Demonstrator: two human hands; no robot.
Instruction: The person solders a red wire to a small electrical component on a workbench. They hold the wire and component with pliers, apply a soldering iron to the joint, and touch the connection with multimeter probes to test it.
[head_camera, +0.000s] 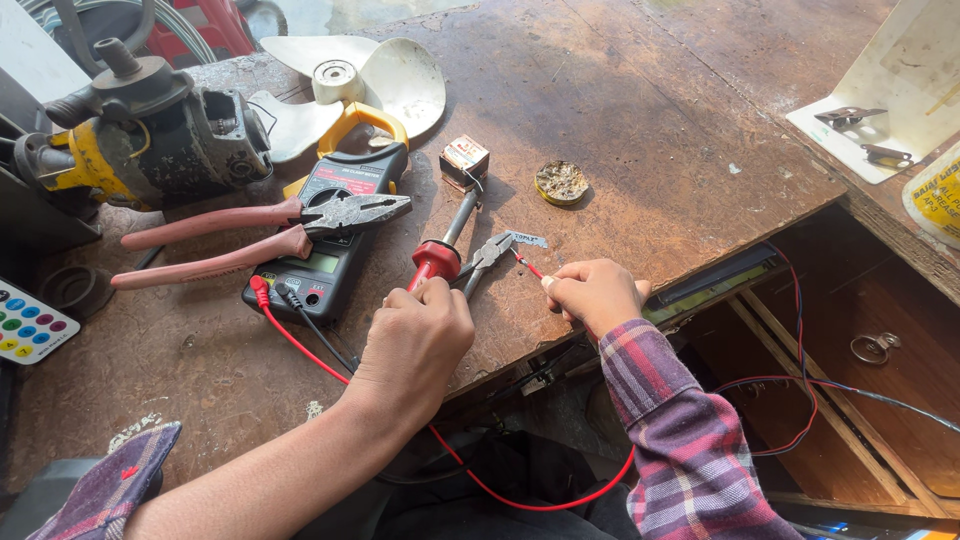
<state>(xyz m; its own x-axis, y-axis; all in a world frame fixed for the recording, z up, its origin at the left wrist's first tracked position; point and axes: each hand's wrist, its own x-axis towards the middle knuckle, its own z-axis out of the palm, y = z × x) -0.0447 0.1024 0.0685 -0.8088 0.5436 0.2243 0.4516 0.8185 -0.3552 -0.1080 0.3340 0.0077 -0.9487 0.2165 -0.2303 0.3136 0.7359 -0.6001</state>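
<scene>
My left hand is closed around the handles of small grey pliers, whose jaws clamp a thin red wire. A red-collared soldering iron comes out of the same fist, its metal shaft pointing at a small square block. Whether the hand holds the iron too, I cannot tell. My right hand, in a plaid sleeve, pinches the near end of the red wire just right of the jaws.
A black clamp meter with red and black leads lies to the left, large pink-handled pliers on top of it. Behind are an angle grinder, a white fan blade and a round tin. An open drawer is at the right.
</scene>
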